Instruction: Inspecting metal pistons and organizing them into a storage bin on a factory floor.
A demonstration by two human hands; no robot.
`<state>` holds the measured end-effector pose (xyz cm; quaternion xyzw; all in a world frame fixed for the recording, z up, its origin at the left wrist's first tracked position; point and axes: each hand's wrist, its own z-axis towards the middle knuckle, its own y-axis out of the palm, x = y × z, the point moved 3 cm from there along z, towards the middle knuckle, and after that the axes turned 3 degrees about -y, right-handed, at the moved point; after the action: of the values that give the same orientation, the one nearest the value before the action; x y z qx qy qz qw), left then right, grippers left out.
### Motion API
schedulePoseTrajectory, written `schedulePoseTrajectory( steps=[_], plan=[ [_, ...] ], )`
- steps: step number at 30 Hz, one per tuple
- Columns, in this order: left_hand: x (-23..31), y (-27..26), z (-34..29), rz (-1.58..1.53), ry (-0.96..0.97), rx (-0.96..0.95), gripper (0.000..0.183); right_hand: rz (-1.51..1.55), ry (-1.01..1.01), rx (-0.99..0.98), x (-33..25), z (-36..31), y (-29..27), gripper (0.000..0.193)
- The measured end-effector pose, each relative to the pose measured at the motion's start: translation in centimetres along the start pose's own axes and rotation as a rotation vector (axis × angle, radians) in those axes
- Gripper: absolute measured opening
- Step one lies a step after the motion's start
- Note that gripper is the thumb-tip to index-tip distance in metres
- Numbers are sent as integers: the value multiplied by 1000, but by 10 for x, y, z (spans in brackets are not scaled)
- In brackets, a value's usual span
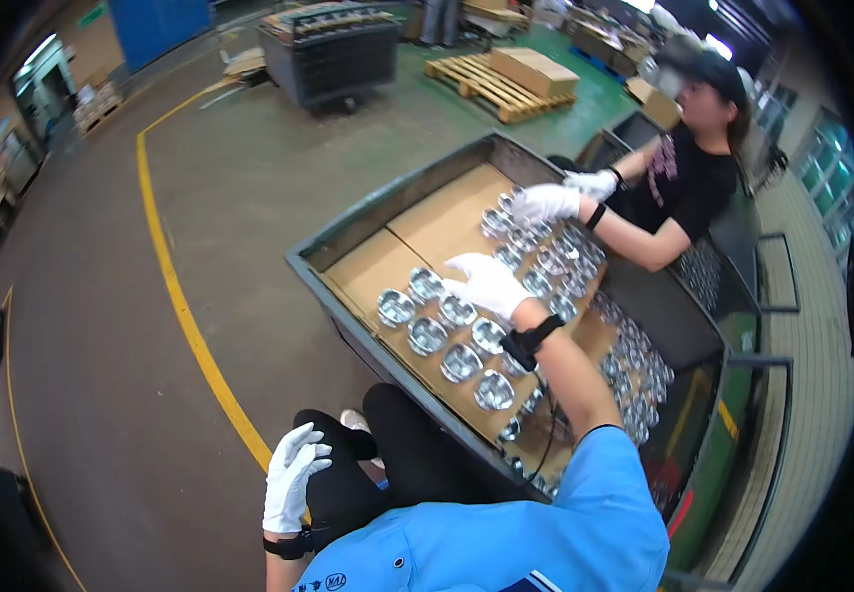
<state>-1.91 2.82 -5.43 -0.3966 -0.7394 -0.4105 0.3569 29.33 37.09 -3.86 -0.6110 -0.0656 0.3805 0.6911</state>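
Observation:
My right hand (486, 283), in a white glove, reaches out over a brown cardboard sheet (388, 264) inside a grey metal bin (348, 225). Its fingers hover just above several shiny round metal cups (428, 335) set out in rows on the sheet; whether it holds one I cannot tell. My left hand (292, 477), also gloved, hangs by my knee outside the bin with fingers spread and nothing in it. Across the bin a person in black places both gloved hands (560, 197) on more cups.
A yellow line (176, 286) runs along the grey floor left of the bin. A dark cart (333, 54) and a wooden pallet with a cardboard box (506, 79) stand further back. More metal cups (634, 375) fill the bin's lower layer at right.

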Motion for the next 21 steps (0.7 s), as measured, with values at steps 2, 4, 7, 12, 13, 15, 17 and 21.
schedulePoseTrajectory(
  steps=[2,4,7,12,13,15,17,21],
  plan=[
    [-9,7,3,20,-15,-28,42,189,133,-170,-32,-44,-64,43],
    [-17,18,4,45,-65,-96,41,303,251,-273,-45,-112,-93,42],
    [-29,35,5,165,-136,-153,40,326,294,-372,-38,-208,-109,39],
    [-26,66,14,330,-234,-240,38,-156,795,-945,20,-362,-76,45],
    [-21,73,14,375,-222,-245,38,-225,799,-1003,30,-387,-57,43],
    [-10,85,13,441,-183,-247,38,-210,758,-1121,45,-425,-14,40],
    [-4,90,10,447,-161,-221,38,-5,729,-1144,53,-456,33,39],
    [-8,81,-1,426,-167,-128,38,-94,668,-929,48,-452,82,38]
  ],
)
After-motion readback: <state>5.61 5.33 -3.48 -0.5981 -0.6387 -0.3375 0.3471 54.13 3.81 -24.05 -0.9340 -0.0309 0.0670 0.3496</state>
